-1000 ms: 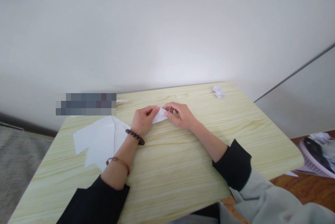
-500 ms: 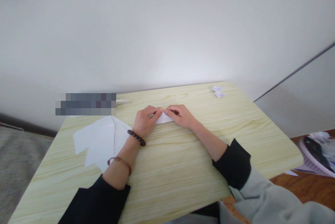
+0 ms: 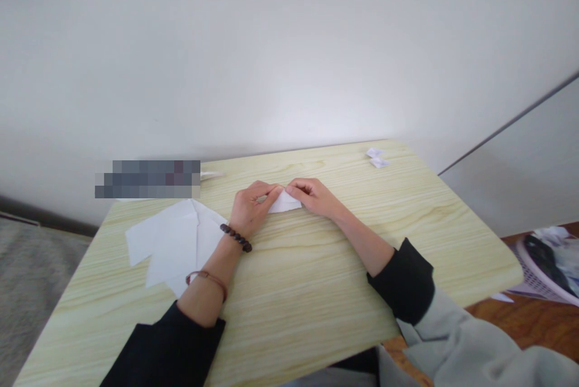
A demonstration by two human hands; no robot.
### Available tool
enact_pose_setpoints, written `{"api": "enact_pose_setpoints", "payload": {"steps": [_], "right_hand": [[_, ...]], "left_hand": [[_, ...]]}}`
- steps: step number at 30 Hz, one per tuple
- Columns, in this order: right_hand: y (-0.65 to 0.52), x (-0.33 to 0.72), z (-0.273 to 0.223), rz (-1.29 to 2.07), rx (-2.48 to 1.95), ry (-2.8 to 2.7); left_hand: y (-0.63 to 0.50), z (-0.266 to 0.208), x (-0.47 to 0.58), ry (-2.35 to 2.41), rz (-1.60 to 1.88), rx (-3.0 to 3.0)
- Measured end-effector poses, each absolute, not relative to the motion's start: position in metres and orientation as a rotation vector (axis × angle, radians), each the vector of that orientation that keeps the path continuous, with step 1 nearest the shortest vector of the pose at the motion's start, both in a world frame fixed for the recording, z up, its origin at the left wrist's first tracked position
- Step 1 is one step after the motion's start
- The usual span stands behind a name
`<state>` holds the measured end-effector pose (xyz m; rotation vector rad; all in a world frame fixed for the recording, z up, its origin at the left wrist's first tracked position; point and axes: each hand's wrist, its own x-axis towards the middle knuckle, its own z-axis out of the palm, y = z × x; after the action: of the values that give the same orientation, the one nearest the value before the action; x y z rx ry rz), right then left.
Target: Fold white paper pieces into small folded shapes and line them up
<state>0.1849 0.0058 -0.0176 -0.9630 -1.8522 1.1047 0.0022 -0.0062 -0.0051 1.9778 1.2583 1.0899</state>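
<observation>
A small folded piece of white paper point(image 3: 284, 202) is held at the middle of the table, its wider edge toward me. My left hand point(image 3: 254, 205) is closed on its left side, thumb and fingertips pinching near the top point. From the other side my right hand point(image 3: 313, 197) pinches the paper close to that same point. The two hands' fingertips almost meet there and hide part of the folds. Dark beads and a thin brown band circle my left wrist.
Loose white paper sheets point(image 3: 174, 245) overlap left of my left hand, below a blurred-out item point(image 3: 151, 179). Two small folded paper pieces point(image 3: 378, 158) lie at the table's point(image 3: 316, 290) far right. A pale purple basket point(image 3: 527, 257) with crumpled contents stands on the floor at right.
My right hand's fingers have shifted slightly, so more of the paper's right part shows. My left hand stays almost where it was.
</observation>
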Motion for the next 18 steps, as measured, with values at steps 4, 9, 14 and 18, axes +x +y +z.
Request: {"api": "enact_pose_setpoints", "payload": {"steps": [4, 9, 14, 18], "right_hand": [[0.0045, 0.1851, -0.0178, 1.131, -0.987, -1.832], [0.0044, 0.1847, -0.0176, 1.115, -0.988, -1.839], [0.0056, 0.1859, -0.0186, 1.149, -0.967, -1.812], [0.005, 0.1865, -0.0205, 1.153, -0.976, -1.81]], "left_hand": [[-0.0058, -0.0069, 0.0019, 1.275, 1.079, 1.969], [-0.0056, -0.0068, 0.0023, 1.296, 1.085, 1.957], [-0.0026, -0.0055, 0.001, 1.49, 1.08, 1.752], [0.0, -0.0059, 0.0004, 1.548, 1.106, 1.642]]}}
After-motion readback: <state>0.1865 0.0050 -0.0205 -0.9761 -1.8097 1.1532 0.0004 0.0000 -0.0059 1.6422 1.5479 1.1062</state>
